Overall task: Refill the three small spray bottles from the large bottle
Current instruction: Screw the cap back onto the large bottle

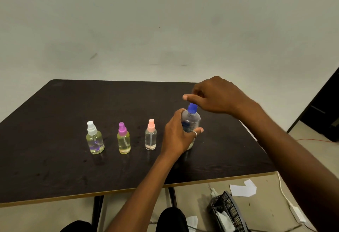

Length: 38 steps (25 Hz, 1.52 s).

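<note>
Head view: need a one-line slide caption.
Left hand grips the large bottle on the table, right hand poised over its blue cap; three small spray bottles stand capped beside it.

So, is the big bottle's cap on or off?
On. The blue cap sits on the large bottle, which the left hand holds upright.

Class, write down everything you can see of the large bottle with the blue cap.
The large bottle is clear plastic with rounded shoulders, a label and a blue cap, still on. It stands upright on the dark table, right of the pink-capped spray bottle. The left hand grips its body, hiding its lower part; the right hand hovers just above the cap, contact unclear.
</note>
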### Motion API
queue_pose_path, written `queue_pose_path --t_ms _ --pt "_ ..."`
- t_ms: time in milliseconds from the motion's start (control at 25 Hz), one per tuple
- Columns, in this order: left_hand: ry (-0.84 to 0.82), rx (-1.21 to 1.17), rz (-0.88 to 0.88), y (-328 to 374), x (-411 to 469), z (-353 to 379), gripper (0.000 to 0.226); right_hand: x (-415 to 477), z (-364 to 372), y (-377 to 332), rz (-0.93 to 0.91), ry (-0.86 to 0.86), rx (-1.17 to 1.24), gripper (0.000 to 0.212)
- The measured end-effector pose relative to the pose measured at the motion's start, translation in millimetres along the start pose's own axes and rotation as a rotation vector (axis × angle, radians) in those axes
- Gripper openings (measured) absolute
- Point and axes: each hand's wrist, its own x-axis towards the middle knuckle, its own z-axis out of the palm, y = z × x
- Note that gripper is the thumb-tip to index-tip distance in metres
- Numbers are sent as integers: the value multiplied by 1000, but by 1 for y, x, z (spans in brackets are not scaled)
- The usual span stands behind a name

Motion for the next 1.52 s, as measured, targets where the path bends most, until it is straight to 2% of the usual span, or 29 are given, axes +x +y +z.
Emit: queue_pose_path --t_ms 80,200,520,800,1040,1280,1440,1520 --pt "-16 5 -13 0 1 0 75 4 -9 5 -112 -177 140 30" --pt "-14 -12 12 0 0 -1 73 7 1 7 -186 -278 158 28" --pt "-23 -30 20 -2 -1 -2 73 10 12 13 -160 -231 242 24" --pt "5 17 25 -4 0 0 76 9 21 4 -112 -149 138 13" --pt "22 10 19 -4 0 1 80 5 34 -6 40 -82 -67 48" --pt "20 25 18 -3 -1 1 78 -2 31 -17 83 -6 -170 61" --pt "16 13 6 0 -2 -1 74 -3 35 -9 80 28 -88 73" --pt "23 14 5 3 -3 -3 71 -3 34 -6 7 10 37 65"
